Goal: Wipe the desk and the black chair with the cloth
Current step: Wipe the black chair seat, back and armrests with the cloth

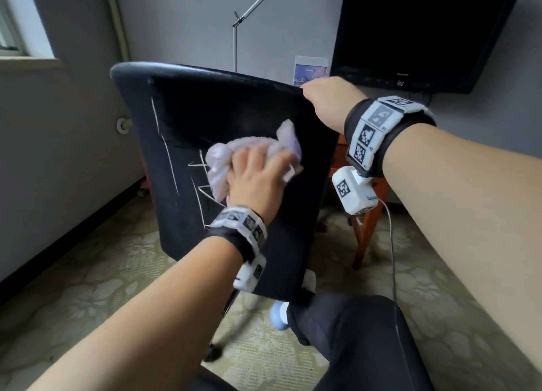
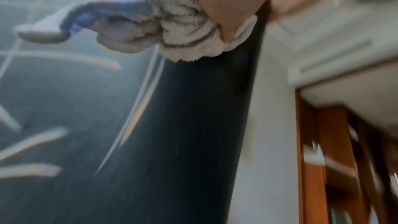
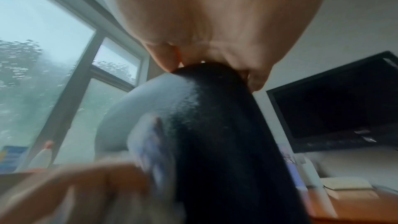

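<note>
The black chair (image 1: 223, 117) stands in front of me with its backrest turned toward me, and white chalky lines streak the left part of it. My left hand (image 1: 258, 176) grips a bunched pale lilac cloth (image 1: 225, 159) and presses it against the middle of the backrest. In the left wrist view the crumpled cloth (image 2: 150, 23) bulges below the palm against the dark chair back (image 2: 193, 125). My right hand (image 1: 328, 97) grips the top right edge of the backrest; in the right wrist view its fingers (image 3: 168, 57) curl over the chair's rim (image 3: 215, 108).
A wooden desk (image 1: 366, 238) with orange-brown legs stands behind the chair on the right. A dark monitor (image 1: 425, 32) hangs above it, with a lamp arm (image 1: 252, 9) to its left. A window (image 1: 17, 24) is at far left. My dark-trousered leg (image 1: 352, 332) is below on patterned carpet.
</note>
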`<state>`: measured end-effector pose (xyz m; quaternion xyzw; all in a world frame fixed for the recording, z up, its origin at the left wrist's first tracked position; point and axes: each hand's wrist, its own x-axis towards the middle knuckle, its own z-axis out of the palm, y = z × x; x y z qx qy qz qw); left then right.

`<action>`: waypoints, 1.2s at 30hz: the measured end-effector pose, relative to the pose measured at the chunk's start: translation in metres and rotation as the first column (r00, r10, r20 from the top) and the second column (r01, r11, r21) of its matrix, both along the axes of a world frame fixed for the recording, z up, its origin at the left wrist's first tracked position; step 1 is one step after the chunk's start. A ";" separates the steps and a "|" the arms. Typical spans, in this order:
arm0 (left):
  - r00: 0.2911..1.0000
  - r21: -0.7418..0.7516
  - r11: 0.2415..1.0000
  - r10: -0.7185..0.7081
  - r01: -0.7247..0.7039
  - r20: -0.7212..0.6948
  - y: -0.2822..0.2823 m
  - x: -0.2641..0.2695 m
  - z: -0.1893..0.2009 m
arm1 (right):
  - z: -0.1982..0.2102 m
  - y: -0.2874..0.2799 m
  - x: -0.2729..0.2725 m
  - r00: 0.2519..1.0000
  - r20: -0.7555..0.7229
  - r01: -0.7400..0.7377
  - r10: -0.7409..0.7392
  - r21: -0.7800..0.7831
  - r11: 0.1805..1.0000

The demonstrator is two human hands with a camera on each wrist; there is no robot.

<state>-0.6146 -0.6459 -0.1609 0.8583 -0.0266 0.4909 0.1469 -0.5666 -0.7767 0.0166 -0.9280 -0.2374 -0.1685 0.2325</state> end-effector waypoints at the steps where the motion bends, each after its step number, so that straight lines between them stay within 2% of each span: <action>1: 0.997 -0.099 0.995 0.013 -0.005 0.077 0.012 -0.004 0.018 | 0.005 0.009 -0.004 0.998 0.065 0.026 -0.025 -0.021 0.999; 3: 0.966 -0.215 0.976 0.083 -0.030 0.244 0.039 -0.008 0.059 | 0.019 0.031 -0.010 0.987 0.158 0.013 -0.018 0.029 0.999; 5: 0.922 -0.270 0.962 0.144 -0.045 0.360 0.060 -0.010 0.094 | 0.033 0.062 -0.023 0.984 0.173 -0.045 0.041 0.022 0.999; 8: 0.901 -0.351 0.936 0.143 0.011 0.410 0.088 -0.003 0.120 | 0.050 0.106 -0.037 0.974 0.203 -0.093 0.101 -0.047 0.995; 11: 0.928 -0.552 0.834 0.213 -0.008 0.307 0.132 0.014 0.121 | 0.046 0.141 -0.033 0.968 0.219 -0.069 0.120 -0.225 0.972; 13: 0.953 -0.680 0.721 0.280 -0.130 0.114 0.161 0.027 0.110 | 0.029 0.152 -0.021 0.967 0.245 0.006 0.075 -0.316 0.949; 15: 0.965 -0.763 0.617 0.261 -0.194 -0.034 0.186 0.040 0.091 | 0.015 0.154 -0.012 0.940 0.340 0.095 0.018 -0.313 0.945; 17: 0.978 -0.836 0.521 0.193 -0.171 -0.080 0.207 0.050 0.075 | 0.011 0.154 -0.005 0.920 0.393 0.117 0.008 -0.295 0.948; 19: 0.985 -0.886 0.450 0.169 -0.113 -0.040 0.219 0.057 0.072 | 0.009 0.153 -0.003 0.903 0.430 0.123 0.016 -0.292 0.948; 25: 0.940 -0.910 0.403 0.261 0.101 0.220 0.255 0.066 0.104 | 0.005 0.148 -0.002 0.890 0.455 0.120 0.023 -0.282 0.952; 30: 0.954 -0.913 0.401 0.235 0.079 0.186 0.246 0.073 0.111 | 0.013 0.152 0.002 0.923 0.385 0.134 -0.002 -0.316 0.939; 34: 0.966 -0.886 0.451 0.166 0.106 0.200 0.210 0.070 0.110 | 0.020 0.156 -0.001 0.957 0.289 0.123 -0.027 -0.320 0.939; 36: 0.969 -0.856 0.504 0.136 0.113 0.208 0.186 0.064 0.107 | 0.021 0.158 -0.006 0.966 0.255 0.114 -0.033 -0.309 0.944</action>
